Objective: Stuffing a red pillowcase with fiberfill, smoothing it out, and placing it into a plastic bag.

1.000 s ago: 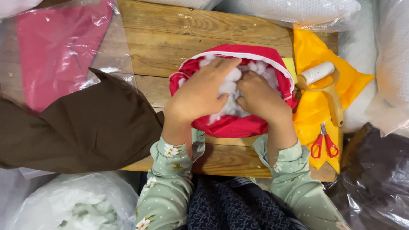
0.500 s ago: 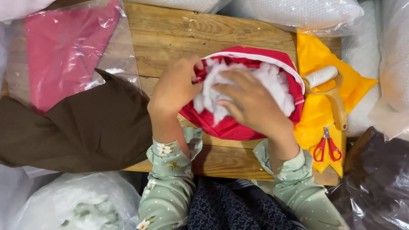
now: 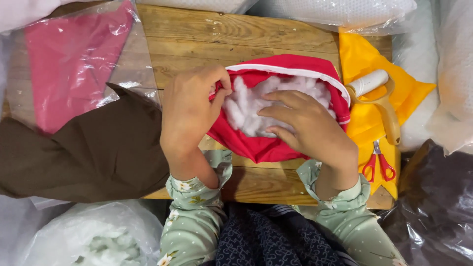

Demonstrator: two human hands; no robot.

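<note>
At the centre of the frame, on the wooden table [image 3: 207, 44], a red fabric cover [image 3: 295, 69] packed with white fibre stuffing [image 3: 246, 106] is being worked. Its left rim is pinched shut in the left hand [image 3: 189, 111]; the right hand [image 3: 308, 128] is pressed flat on the stuffing, fingers spread, gripping nothing. Should the pinch slip, stuffing could be pushed out over the rim. Right of it, red scissors [image 3: 378, 165] are laid on yellow cloth [image 3: 364, 59]; brown fabric [image 3: 88, 152] is spread at lower left.
</note>
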